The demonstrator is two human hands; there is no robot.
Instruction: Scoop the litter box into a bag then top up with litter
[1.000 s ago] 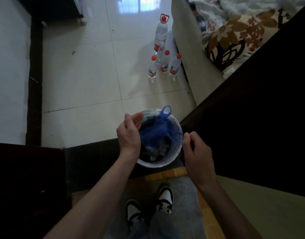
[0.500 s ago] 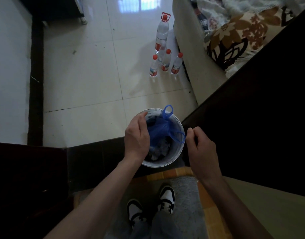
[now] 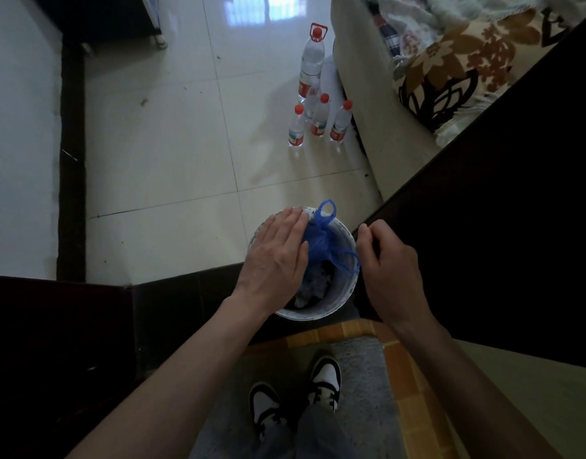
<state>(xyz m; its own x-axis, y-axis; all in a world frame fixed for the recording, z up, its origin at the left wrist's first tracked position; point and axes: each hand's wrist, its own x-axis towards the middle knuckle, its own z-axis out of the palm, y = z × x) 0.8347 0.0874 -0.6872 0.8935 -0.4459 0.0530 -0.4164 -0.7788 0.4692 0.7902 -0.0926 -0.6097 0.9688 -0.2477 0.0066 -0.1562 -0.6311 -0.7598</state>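
Directly beside left hand (image 3: 276,256): blue bag (image 3: 318,241).

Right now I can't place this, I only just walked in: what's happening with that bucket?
A person stands over a white bin on the floor, pressing a tied blue bag down into it with the flat left hand. The right hand is curled by the rim; whether it holds a bag handle is unclear.
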